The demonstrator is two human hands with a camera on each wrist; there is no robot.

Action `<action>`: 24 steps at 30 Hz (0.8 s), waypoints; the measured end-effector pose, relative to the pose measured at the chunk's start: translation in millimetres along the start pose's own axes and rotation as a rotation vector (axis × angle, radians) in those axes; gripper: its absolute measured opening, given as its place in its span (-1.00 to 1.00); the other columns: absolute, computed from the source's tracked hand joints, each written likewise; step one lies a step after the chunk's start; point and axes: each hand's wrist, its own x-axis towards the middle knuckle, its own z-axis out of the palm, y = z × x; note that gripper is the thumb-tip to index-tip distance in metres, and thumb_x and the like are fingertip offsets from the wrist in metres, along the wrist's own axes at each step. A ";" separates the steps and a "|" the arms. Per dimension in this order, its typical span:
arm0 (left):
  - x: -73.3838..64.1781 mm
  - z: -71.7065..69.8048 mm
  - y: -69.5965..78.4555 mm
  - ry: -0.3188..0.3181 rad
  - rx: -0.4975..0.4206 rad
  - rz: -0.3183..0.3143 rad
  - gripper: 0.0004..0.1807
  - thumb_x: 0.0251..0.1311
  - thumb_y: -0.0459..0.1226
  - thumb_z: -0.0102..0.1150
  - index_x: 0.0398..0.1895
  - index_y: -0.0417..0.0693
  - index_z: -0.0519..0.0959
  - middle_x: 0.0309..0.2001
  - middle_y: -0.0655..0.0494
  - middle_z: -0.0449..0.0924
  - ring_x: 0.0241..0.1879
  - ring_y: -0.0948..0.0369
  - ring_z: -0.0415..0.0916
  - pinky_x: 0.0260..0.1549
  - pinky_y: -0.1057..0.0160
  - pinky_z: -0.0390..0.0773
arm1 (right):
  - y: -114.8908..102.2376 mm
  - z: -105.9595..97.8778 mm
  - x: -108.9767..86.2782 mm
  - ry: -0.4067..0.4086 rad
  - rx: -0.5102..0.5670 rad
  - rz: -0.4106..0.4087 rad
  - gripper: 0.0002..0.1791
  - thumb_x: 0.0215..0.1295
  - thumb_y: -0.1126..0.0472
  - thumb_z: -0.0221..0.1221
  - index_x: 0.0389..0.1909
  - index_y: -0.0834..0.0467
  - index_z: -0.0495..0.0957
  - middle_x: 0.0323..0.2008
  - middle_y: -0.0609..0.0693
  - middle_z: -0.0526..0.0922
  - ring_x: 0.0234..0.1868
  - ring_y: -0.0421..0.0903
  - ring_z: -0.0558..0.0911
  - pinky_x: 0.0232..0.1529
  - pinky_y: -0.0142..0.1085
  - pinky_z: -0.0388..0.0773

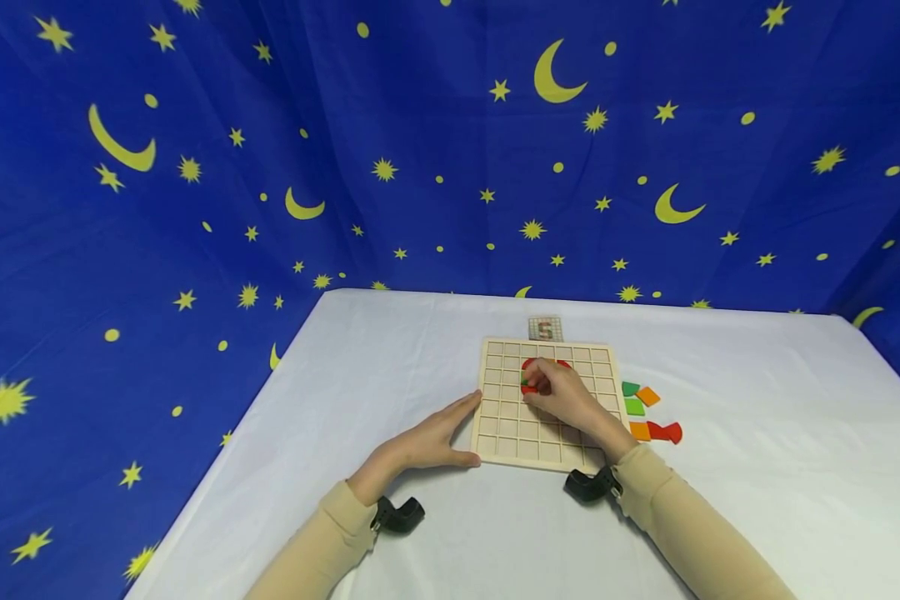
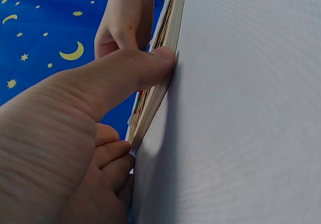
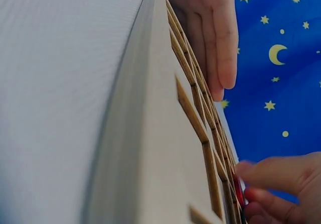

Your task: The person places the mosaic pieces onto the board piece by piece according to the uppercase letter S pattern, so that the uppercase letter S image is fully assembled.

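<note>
A square wooden grid board lies on the white table. My left hand rests along its left side, fingers stretched out and thumb on the frame near the front corner. Over the board's middle, my right hand has thumb and fingertips brought together around a small red piece at the grid. A bit of green piece shows by those fingertips in the head view. More red pieces sit in cells behind the hand, which partly hides them.
A small pattern card with a curved figure on a grid lies behind the board. To the right are loose tiles: green, orange and red. A blue star-printed curtain hangs around the table.
</note>
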 end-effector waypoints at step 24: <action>0.4 -1.1 1.2 -0.010 -0.042 -0.013 0.10 0.03 -0.06 0.37 0.48 -0.19 -0.12 0.47 -0.03 -0.12 0.43 0.10 -0.15 0.35 0.12 -0.01 | 26.7 -134.7 -63.8 0.275 -0.051 0.295 -0.57 0.26 0.02 0.21 -0.02 0.24 0.44 -0.13 0.11 0.57 -0.18 -0.14 0.52 -0.21 -0.43 0.45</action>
